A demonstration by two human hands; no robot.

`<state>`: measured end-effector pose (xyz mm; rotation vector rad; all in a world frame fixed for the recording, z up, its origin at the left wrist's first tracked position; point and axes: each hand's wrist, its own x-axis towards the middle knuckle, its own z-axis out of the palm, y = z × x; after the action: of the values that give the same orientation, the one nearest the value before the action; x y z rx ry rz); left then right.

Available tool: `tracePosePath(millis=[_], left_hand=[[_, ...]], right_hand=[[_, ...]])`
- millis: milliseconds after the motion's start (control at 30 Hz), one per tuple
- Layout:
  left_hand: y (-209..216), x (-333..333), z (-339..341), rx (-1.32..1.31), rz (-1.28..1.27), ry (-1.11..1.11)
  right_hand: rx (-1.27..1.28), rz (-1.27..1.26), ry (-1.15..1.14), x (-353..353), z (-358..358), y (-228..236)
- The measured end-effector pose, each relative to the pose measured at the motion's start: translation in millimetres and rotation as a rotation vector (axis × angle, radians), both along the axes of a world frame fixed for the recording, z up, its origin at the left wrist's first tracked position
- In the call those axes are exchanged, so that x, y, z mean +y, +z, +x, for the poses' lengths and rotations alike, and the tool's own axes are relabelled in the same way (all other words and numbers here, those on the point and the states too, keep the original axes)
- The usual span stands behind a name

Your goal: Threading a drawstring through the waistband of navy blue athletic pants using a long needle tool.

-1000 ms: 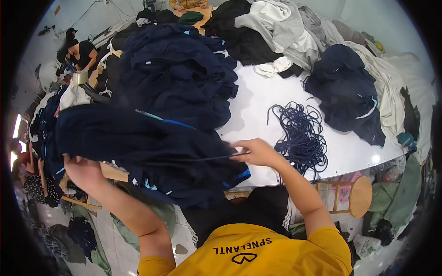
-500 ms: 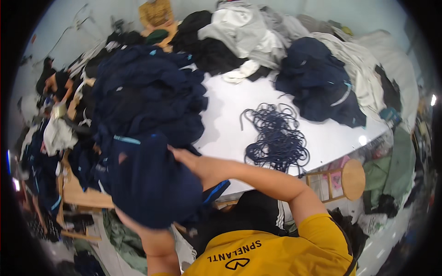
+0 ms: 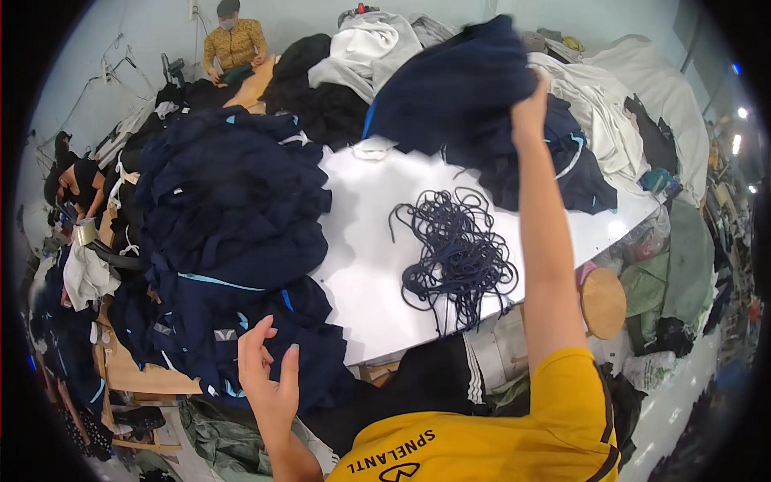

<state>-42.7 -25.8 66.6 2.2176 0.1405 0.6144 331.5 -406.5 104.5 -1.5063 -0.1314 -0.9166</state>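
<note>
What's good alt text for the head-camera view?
A person's right hand holds a navy garment over the far side of a white table. The open left hand is near a navy garment pile; tangled navy cords lie on the table.

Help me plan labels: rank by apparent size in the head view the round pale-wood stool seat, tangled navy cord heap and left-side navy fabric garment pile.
1. Left-side navy fabric garment pile
2. Tangled navy cord heap
3. Round pale-wood stool seat
</note>
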Motion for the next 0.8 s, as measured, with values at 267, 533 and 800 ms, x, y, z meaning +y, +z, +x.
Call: tracePosePath(millis=[267, 533, 800], left_hand=[[-33, -7, 20, 0.147, -0.131, -0.227], [-39, 4, -1, 0.201, -0.336, -0.181], [-58, 26, -28, 0.192, -0.493, -0.031]], right_hand=[[0.618, -0.770, 0.268, -65, -54, -157], [0.806, -1.233, 0.026, 27, -91, -184], [0.206, -0.848, -0.114, 48, -57, -44]])
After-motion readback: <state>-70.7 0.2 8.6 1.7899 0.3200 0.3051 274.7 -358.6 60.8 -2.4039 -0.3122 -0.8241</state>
